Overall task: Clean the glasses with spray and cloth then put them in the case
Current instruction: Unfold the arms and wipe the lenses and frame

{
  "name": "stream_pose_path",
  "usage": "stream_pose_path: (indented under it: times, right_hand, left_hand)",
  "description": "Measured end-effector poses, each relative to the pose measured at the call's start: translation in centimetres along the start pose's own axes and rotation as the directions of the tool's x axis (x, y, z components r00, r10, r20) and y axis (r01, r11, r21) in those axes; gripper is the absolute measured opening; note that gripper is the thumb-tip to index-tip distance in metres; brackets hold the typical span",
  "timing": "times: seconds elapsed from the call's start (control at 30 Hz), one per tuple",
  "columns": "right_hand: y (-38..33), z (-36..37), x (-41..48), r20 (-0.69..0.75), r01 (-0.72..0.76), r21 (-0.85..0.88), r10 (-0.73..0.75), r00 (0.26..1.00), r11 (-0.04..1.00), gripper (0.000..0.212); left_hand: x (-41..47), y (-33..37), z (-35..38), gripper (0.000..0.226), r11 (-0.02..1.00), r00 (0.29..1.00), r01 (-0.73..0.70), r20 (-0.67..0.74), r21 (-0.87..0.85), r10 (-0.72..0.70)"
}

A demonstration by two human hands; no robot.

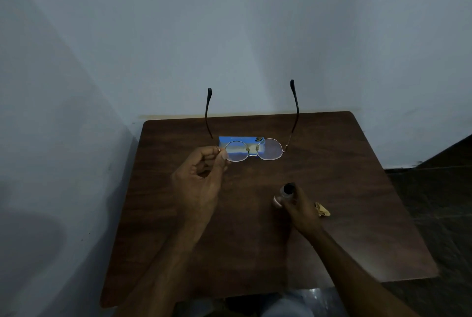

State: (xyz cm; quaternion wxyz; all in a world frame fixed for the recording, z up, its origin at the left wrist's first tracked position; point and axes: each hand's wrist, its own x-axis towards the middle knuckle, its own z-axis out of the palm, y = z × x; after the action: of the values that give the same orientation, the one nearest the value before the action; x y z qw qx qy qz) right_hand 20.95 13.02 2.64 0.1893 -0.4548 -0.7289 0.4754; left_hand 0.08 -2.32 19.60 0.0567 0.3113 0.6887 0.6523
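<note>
Left hand (198,184) is pinching the glasses (254,149) by the hinge corner, fingers closed: thin gold rims, round lenses, dark arms unfolded, held above the blue case (237,141). Right hand (300,208) is gripping the spray bottle (287,190); crumpled cloth (322,209) is lying beside it on the counter (357,189).

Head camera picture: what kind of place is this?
Probably a plain room corner at home, though that's a guess: a small wooden table pushed against bare pale walls, with dark floor tiles beside it.

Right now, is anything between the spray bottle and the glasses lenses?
Nothing visible. The right hand holds the spray bottle low over the table; the left hand holds the glasses up, open space between.
</note>
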Motion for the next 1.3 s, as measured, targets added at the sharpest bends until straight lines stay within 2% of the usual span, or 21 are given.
stream_pose_path:
  times: [0.07, 0.33, 0.5, 0.57, 0.63, 0.7, 0.73, 0.83, 0.93, 1.0, 1.3]
  right_hand:
    - [-1.7, -0.1, -0.8, -0.018, 0.039, 0.091, -0.038, 0.999, 0.995, 0.024]
    - [-10.9, -2.2, -5.9, -0.04, 0.212, 0.375, -0.212, 0.976, 0.903, 0.054]
    - [-15.3, -2.9, -8.2, 0.008, 0.223, 0.577, -0.279, 0.96, 0.785, 0.039]
    - [-16.7, -3.0, -8.7, 0.008, 0.232, 0.575, -0.289, 0.957, 0.784, 0.036]
    - [-18.0, -3.3, -9.0, -0.024, 0.289, 0.452, -0.312, 0.95, 0.844, 0.039]
    - [-19.1, -3.5, -8.9, -0.06, 0.374, 0.166, -0.369, 0.928, 0.913, 0.059]
    - [-19.6, -3.5, -8.8, -0.05, 0.403, 0.027, -0.402, 0.914, 0.915, 0.073]
    - [-21.0, -3.6, -8.2, 0.04, 0.464, -0.266, -0.471, 0.881, 0.845, 0.1]
    - [-21.8, -3.4, -7.7, 0.102, 0.501, -0.486, -0.523, 0.847, 0.716, 0.1]
    - [-22.0, -3.4, -7.3, 0.112, 0.486, -0.547, -0.515, 0.85, 0.682, 0.097]
    - [-22.1, -2.6, -7.0, 0.07, 0.452, -0.621, -0.528, 0.846, 0.641, 0.089]
  left_hand:
    - [0.0, 0.1, 0.2, 0.013, 0.998, 1.0, 0.024, -0.007, -0.057, -0.025]
    - [0.2, 0.5, 0.9, 0.012, 0.965, 0.983, 0.149, -0.071, -0.215, -0.167]
    - [-0.2, 1.2, 1.4, 0.012, 0.959, 0.979, 0.155, -0.091, -0.238, -0.181]
    - [-0.5, 1.3, 1.6, 0.012, 0.959, 0.978, 0.153, -0.104, -0.237, -0.181]
    - [-0.8, 1.4, 1.6, 0.011, 0.961, 0.978, 0.148, -0.111, -0.233, -0.178]
    - [-1.0, 1.6, 1.5, 0.012, 0.973, 0.98, 0.13, -0.124, -0.192, -0.156]
    - [-1.1, 1.7, 1.4, 0.014, 0.979, 0.982, 0.118, -0.128, -0.168, -0.14]
    - [-1.3, 1.6, 1.2, 0.016, 0.985, 0.983, 0.105, -0.134, -0.135, -0.123]
    - [-1.6, 1.4, 1.0, 0.017, 0.993, 0.985, 0.078, -0.147, -0.093, -0.091]
    - [-1.8, 1.4, 0.9, 0.017, 0.996, 0.986, 0.053, -0.153, -0.075, -0.064]
    - [-2.1, 1.0, 0.6, 0.019, 0.999, 0.981, -0.022, -0.195, -0.025, 0.017]
